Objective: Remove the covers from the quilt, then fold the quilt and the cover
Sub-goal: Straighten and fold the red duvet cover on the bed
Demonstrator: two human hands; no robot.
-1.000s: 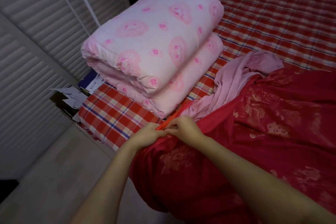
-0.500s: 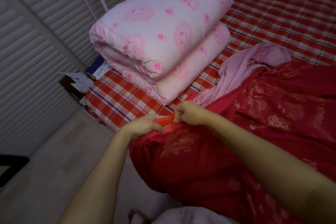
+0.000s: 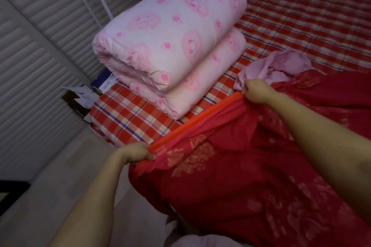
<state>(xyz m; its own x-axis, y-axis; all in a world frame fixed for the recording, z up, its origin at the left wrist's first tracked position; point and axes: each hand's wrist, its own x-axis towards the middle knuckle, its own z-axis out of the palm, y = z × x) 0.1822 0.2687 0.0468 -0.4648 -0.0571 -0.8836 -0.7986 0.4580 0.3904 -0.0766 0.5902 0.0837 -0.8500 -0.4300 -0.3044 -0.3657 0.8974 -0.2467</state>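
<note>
Pinching the orange hem [image 3: 192, 128] of the red cover [image 3: 230, 186], held it taut just in front of the folded pink quilt [image 3: 170, 42]: left hand [image 3: 134, 152] clenched on the end away from the quilt, right hand [image 3: 258, 90] clenched on the end nearest it.

A red, cream and blue checked bed sheet [image 3: 130, 118] fills the centre and upper right. White louvred doors [image 3: 30, 66] cover the left side. Between them, at centre left, an open cardboard box of white papers [image 3: 78, 96] sits beside a blue-and-white box [image 3: 104, 82], above pale flooring [image 3: 50, 186].
</note>
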